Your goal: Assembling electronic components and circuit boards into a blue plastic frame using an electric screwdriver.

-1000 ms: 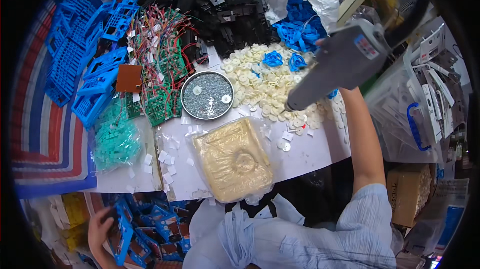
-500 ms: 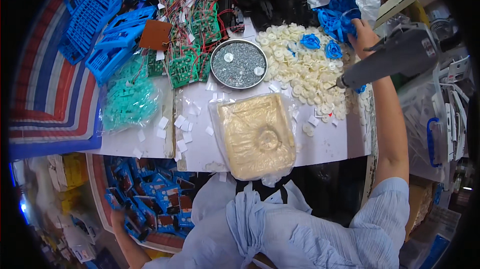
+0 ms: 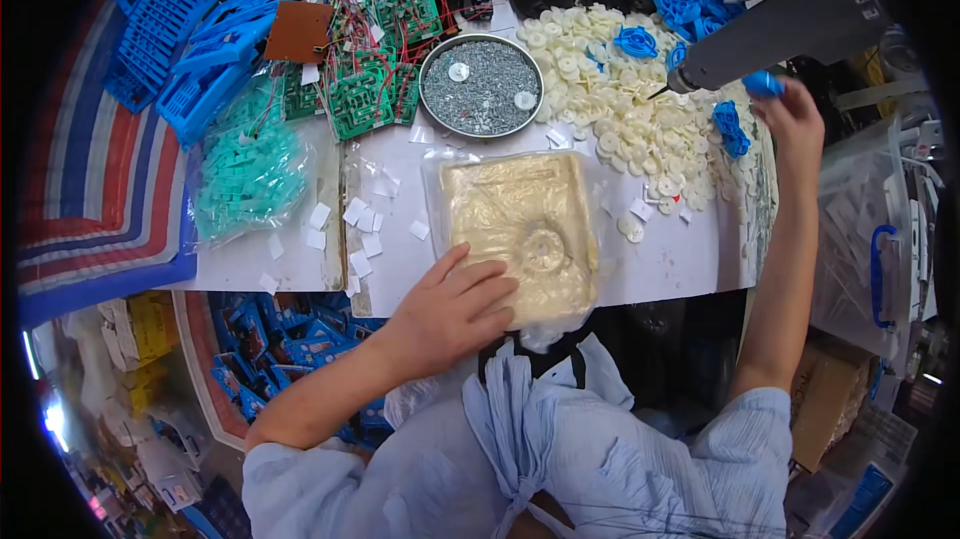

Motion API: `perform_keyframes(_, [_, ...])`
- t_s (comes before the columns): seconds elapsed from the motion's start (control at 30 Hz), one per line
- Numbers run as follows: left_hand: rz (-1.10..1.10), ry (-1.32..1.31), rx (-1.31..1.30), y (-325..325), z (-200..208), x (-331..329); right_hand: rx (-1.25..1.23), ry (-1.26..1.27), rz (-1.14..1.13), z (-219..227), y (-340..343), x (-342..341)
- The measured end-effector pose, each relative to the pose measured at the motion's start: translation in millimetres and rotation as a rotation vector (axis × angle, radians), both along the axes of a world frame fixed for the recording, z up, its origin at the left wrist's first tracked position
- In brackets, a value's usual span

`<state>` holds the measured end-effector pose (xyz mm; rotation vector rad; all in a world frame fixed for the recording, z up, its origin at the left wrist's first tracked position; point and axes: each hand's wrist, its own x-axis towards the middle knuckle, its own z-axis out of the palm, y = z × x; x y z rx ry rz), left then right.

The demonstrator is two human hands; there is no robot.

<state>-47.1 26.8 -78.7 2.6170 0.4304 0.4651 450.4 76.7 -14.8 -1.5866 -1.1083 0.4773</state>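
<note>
The left hand (image 3: 440, 324), fingers loosely spread, rests on the near left of the pad (image 3: 500, 204), perhaps steadying it, while the right hand (image 3: 792, 121) pinches a blue part (image 3: 763, 85) beside the driver (image 3: 790, 27), seemingly placed within easy reach.

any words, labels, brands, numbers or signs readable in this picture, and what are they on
None can be read.
Small marking on the grey power screwdriver: too small and blurred to read.
Film-wrapped tan block under the left hand: no readable lettering.
</note>
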Motion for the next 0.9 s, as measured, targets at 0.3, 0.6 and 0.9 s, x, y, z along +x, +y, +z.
perform_keyframes(0.3, [0.241,-0.316,-1.469,-14,39,15,0.23,-0.501,0.818,-17,-100,-215])
perform_keyframes(0.6, [0.375,-0.449,-1.643,-30,28,33,-0.017,-0.344,0.705,5,-97,-251])
perform_keyframes(0.9, [0.412,-0.236,-0.315,-17,12,14,-0.004,-0.693,0.599,-15,-84,-236])
